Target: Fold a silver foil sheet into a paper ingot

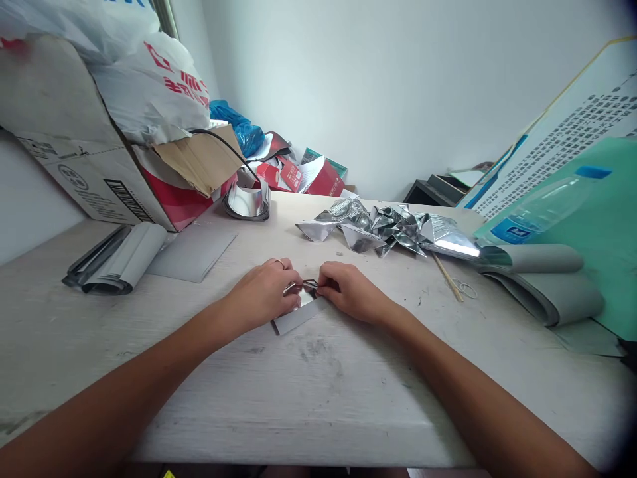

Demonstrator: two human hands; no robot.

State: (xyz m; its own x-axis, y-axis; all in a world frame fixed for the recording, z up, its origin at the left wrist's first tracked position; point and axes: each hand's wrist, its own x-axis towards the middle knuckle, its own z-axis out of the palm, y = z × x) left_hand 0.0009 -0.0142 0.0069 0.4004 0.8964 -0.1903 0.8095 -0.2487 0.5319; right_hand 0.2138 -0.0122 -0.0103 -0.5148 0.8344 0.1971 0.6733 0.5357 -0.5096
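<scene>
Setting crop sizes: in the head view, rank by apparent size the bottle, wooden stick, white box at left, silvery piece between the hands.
Largest to smallest:
1. White box, cut off by the frame edge
2. Bottle
3. Silvery piece, partly hidden
4. Wooden stick

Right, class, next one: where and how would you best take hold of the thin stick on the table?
I'd pinch the thin stick at its near end, coming from the wearer's side and above: that end lies uncovered on the table, while the far end meets the silver foil pieces. Its slimness suits a pinch.
</scene>
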